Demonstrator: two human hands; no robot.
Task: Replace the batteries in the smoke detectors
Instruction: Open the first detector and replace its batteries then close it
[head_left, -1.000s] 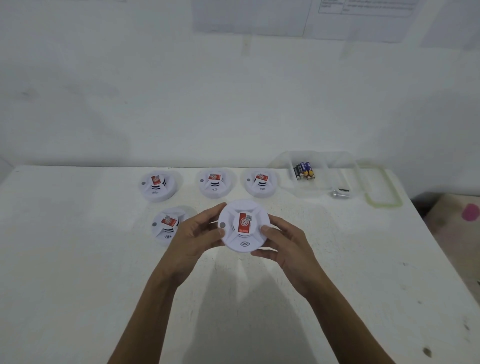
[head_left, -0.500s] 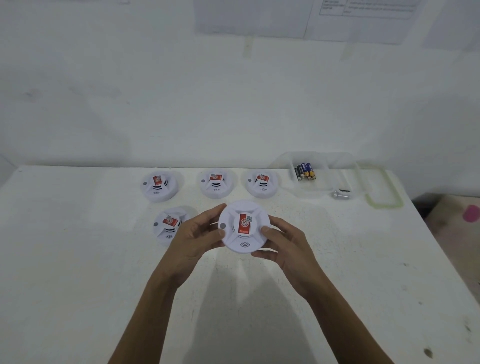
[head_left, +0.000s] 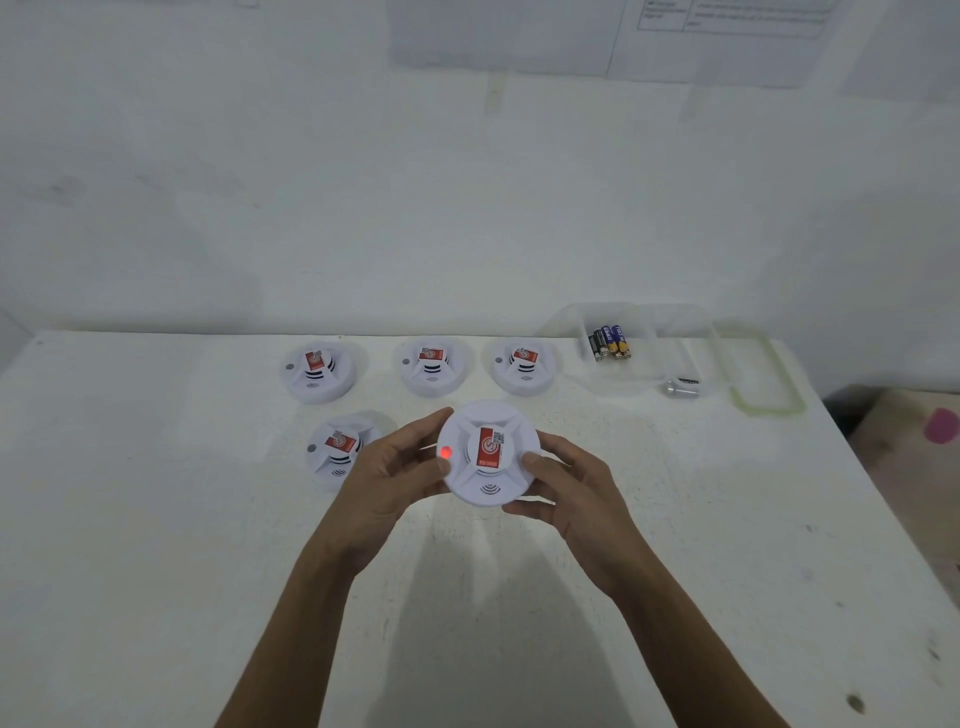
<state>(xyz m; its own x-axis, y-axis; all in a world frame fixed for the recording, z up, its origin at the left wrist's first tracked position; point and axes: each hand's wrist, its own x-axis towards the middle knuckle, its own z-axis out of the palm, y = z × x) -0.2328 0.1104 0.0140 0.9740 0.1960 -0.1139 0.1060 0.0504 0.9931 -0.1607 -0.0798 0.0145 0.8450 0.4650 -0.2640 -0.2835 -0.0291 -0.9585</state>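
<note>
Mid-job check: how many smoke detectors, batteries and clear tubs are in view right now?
Smoke detectors: 5 (the held smoke detector, four lying on the table)
Batteries: 4, as far as the view shows, inside the clear tub
Clear tub: 1
Total: 10

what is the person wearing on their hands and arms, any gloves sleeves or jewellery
Nothing visible. The left hand and right hand are ungloved, with no ring, watch or bracelet showing. The left forearm and right forearm are uncovered down to the frame edge; no sleeve is in view.
</note>
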